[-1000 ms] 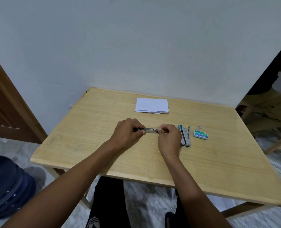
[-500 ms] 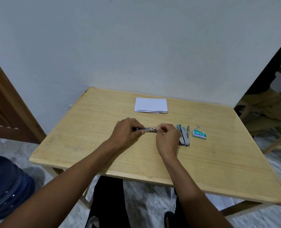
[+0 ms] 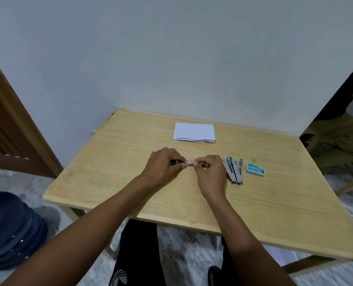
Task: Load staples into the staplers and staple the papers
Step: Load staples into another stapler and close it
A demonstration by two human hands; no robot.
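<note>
A small black and metal stapler [image 3: 189, 163] lies lengthwise between my two hands at the middle of the wooden table [image 3: 113, 162]. My left hand [image 3: 163, 166] grips its left end with curled fingers. My right hand [image 3: 211, 174] pinches its right end; whether staples are in that pinch is hidden. Two more staplers [image 3: 233, 171] with teal trim lie opened flat just right of my right hand. A green staple box [image 3: 255, 169] sits beyond them. A stack of white papers [image 3: 194, 132] lies near the table's far edge.
A tiny grey bit [image 3: 253, 160] lies behind the staple box. The table stands against a pale wall. A blue water jug [image 3: 10, 230] lies on the floor at the left. A wooden door [image 3: 8, 129] is at left, wooden furniture [image 3: 340, 145] at right.
Both hands stay on the stapler at the same spot; my fingers have shifted only slightly. The view has tilted a little.
</note>
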